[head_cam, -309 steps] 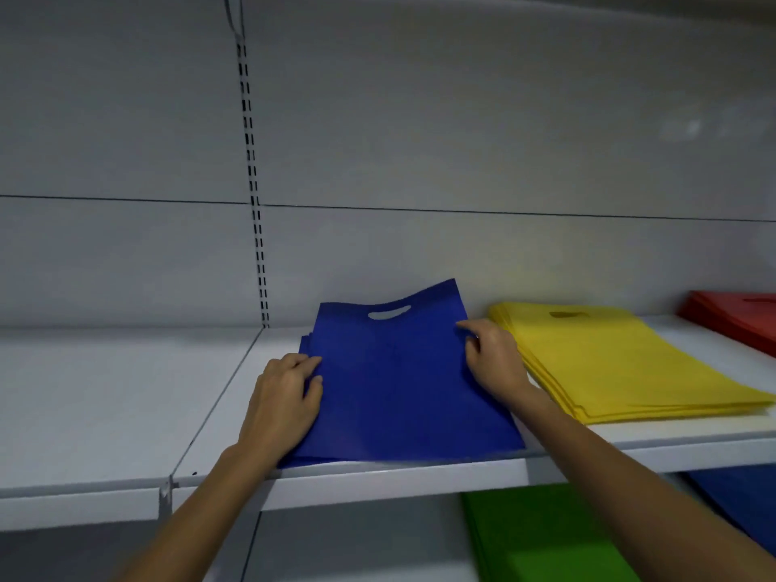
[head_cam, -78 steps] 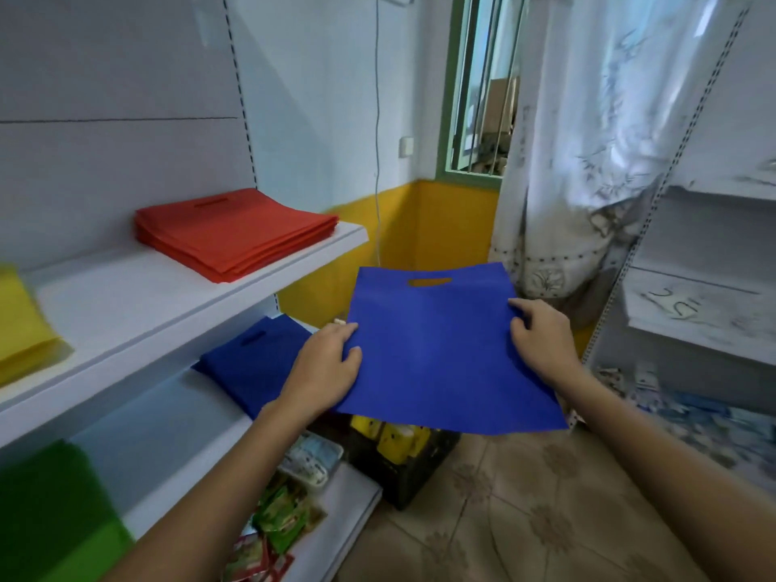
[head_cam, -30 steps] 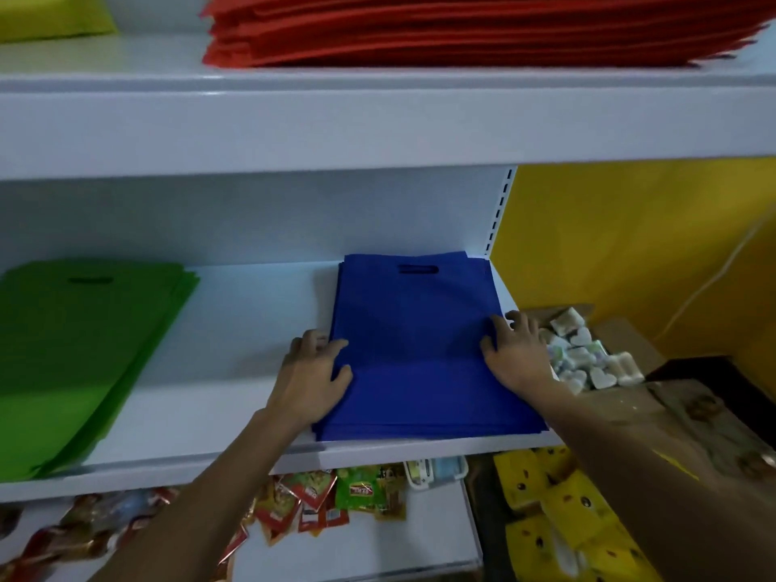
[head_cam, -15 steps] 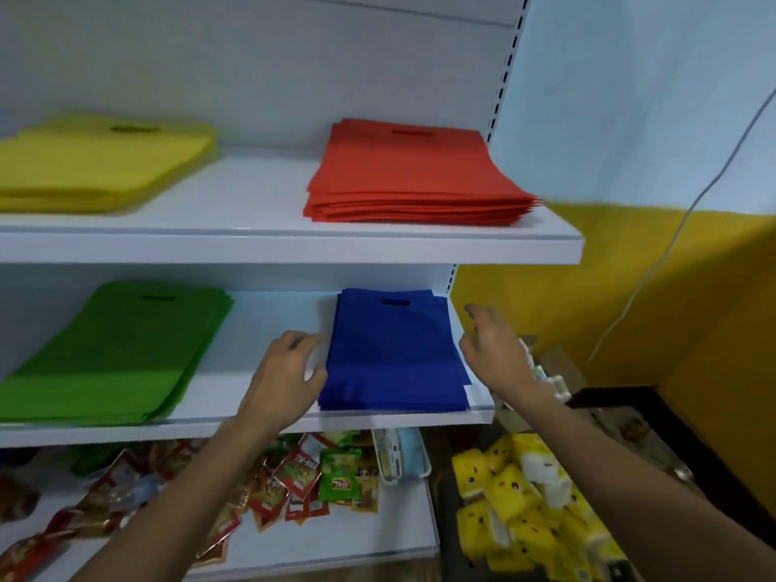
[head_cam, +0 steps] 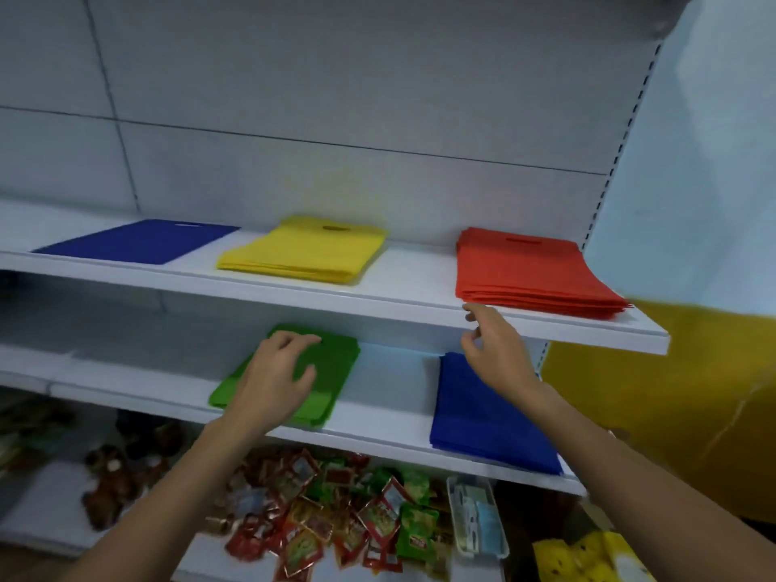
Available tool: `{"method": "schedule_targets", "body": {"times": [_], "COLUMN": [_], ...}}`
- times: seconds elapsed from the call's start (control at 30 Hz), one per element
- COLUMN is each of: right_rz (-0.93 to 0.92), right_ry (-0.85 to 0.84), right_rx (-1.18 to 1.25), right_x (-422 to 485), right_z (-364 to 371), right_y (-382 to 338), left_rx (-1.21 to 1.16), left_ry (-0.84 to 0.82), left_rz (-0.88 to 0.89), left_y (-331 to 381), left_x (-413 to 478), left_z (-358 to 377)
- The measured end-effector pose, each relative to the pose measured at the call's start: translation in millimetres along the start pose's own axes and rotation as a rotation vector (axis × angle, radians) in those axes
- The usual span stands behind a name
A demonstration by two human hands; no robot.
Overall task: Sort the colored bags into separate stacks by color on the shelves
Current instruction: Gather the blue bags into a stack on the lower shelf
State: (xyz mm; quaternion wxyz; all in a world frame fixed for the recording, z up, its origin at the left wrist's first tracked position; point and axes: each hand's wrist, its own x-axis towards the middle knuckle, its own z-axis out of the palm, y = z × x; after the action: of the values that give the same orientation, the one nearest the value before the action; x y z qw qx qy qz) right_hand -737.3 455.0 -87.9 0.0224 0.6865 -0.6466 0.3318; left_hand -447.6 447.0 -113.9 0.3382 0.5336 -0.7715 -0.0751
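Observation:
On the upper shelf point(head_cam: 403, 287) lie a flat blue bag stack point(head_cam: 138, 241) at the left, a yellow bag stack point(head_cam: 306, 252) in the middle and a red bag stack point(head_cam: 529, 270) at the right. The lower shelf point(head_cam: 390, 384) carries a green bag stack point(head_cam: 336, 371) and a second blue bag stack point(head_cam: 483, 417). My left hand point(head_cam: 275, 380) hovers in front of the green stack, fingers loosely bent, holding nothing. My right hand point(head_cam: 495, 350) is raised in the air before the upper shelf's edge, above the lower blue stack, fingers relaxed and empty.
Beneath the lower shelf, a bottom shelf holds several red and green snack packets point(head_cam: 336, 522), a small clear tray point(head_cam: 476, 522) and dark items point(head_cam: 113, 476) at the left. Yellow packs point(head_cam: 588, 556) sit at the bottom right. A yellow wall point(head_cam: 672, 392) stands to the right.
Both hands have left the lower blue stack and risen; the left hand now hovers over the green stack. The view has swung up and left, bringing the upper blue stack into sight.

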Motion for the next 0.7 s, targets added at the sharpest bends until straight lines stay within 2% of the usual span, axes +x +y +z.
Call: {"method": "schedule_targets", "body": {"times": [0.4,0.53,0.7], "right_rz": [-0.243,-0.307,-0.348], "right_ry": [-0.024,-0.043,-0.106], "right_rx": [0.206,0.237,0.209], "right_x": [119.8,146.3,190.3], "right_z": [169.1,217.9,270.3], "right_y": [-267.7,-335.1,-385.0], "left_rx": [0.216,0.247,0.221], "left_ry": [0.204,0.254,0.228], "left_rz": [-0.253,-0.308,-0.352], "left_y": [-210.7,-271.6,-341.0], "left_x": [-20.2,-14.8,8.6], "left_z": [-204.2,-237.4,-241.0]}}
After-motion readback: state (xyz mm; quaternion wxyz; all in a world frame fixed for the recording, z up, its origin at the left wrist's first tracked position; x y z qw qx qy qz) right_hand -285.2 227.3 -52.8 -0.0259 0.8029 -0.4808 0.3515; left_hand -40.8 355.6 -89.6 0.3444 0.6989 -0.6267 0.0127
